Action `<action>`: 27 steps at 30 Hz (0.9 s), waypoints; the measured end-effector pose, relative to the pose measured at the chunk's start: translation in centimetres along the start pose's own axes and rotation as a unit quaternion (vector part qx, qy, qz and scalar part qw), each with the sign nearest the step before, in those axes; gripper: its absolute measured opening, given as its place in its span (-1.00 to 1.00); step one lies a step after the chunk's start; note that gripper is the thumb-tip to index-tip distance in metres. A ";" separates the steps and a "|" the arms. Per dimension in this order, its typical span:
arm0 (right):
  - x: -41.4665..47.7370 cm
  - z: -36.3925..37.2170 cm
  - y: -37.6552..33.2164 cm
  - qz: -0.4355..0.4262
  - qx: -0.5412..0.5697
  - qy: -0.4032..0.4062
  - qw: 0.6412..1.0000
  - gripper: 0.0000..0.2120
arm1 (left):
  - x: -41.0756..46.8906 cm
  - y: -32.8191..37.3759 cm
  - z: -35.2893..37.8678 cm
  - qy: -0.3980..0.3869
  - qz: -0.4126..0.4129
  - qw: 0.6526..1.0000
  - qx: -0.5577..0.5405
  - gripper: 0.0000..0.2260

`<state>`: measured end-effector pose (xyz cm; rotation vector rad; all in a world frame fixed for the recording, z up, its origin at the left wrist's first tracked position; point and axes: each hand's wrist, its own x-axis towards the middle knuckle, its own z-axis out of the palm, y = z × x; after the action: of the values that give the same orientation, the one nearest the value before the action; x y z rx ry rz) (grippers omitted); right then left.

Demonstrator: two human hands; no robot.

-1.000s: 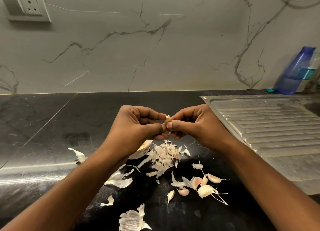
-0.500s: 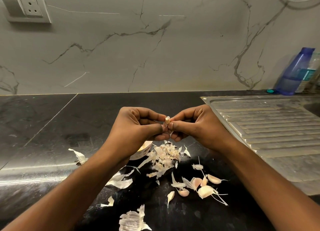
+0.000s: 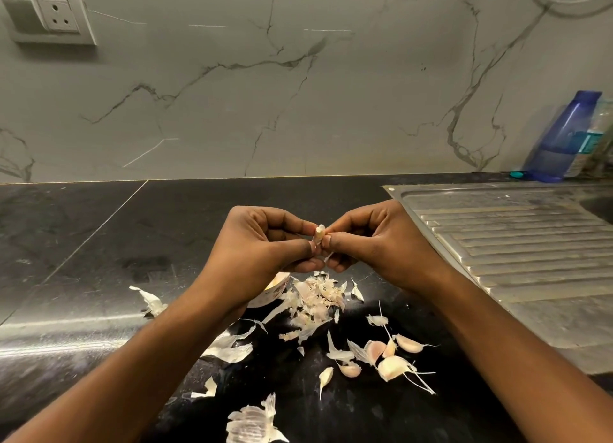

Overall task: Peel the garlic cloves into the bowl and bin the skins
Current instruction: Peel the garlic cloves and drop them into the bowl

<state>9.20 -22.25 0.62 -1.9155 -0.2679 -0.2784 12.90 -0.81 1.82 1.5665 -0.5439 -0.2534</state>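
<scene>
A: Where is the small pale garlic clove?

B: It stands upright between both hands, above the black polished stone countertop. The left hand pinches its lower part between curled thumb and forefinger. The right hand pinches it from the opposite side, fingers likewise curled.

A: What is the clove's condition?

B: The exposed tip is cream-white, and a thin strip of skin hangs below it. The white round bowl sits mostly hidden under the left wrist, beside the pile of papery pink-white skins.
</scene>
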 end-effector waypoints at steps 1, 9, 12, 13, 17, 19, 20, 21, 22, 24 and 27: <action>0.0 0.0 0.0 0.000 -0.001 0.001 1.000 -0.93 | 0.0 0.0 0.0 0.001 -0.001 1.000 -0.003 -0.84; -0.2 -0.4 -0.2 -0.026 -0.015 -0.001 1.000 -0.84 | -0.1 0.2 0.0 0.008 -0.012 1.000 -0.018 -0.81; -0.1 -0.4 -0.1 -0.038 -0.031 0.011 0.999 -0.87 | -0.2 0.3 0.1 0.004 -0.007 1.000 -0.007 -0.69; -0.1 -0.4 0.0 -0.039 -0.034 0.010 0.999 -0.88 | -0.2 0.3 0.1 0.004 -0.007 1.000 -0.007 -0.68; -0.2 -0.3 0.0 -0.052 -0.047 0.010 0.997 -0.89 | -0.1 0.2 0.1 0.002 -0.011 1.000 -0.003 -0.80; -0.2 -0.3 0.0 -0.058 -0.049 0.011 0.997 -0.89 | -0.1 0.3 0.1 0.002 -0.013 1.000 -0.007 -0.81; -0.2 -0.3 0.0 -0.062 -0.052 0.012 0.997 -0.90 | -0.2 0.3 0.1 0.003 -0.016 1.000 -0.011 -0.81; -0.2 -0.3 0.0 -0.065 -0.057 0.014 0.996 -0.91 | -0.2 0.3 0.1 0.003 -0.020 1.000 -0.014 -0.82; -0.1 -0.3 0.1 -0.069 -0.062 0.018 0.996 -0.91 | -0.2 0.4 0.1 0.002 -0.023 1.000 -0.018 -0.84; -0.1 -0.3 0.1 -0.074 -0.068 0.025 0.995 -0.92 | -0.3 0.5 0.1 -0.002 -0.032 0.999 -0.029 -0.86; -0.1 -0.3 0.1 -0.074 -0.065 0.032 0.995 -0.92 | -0.3 0.6 0.1 -0.001 -0.053 0.997 -0.058 -0.86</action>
<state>9.10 -22.59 0.59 -2.0134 -0.3564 -0.4643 12.49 -0.79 2.39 1.4844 -0.4420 -0.3609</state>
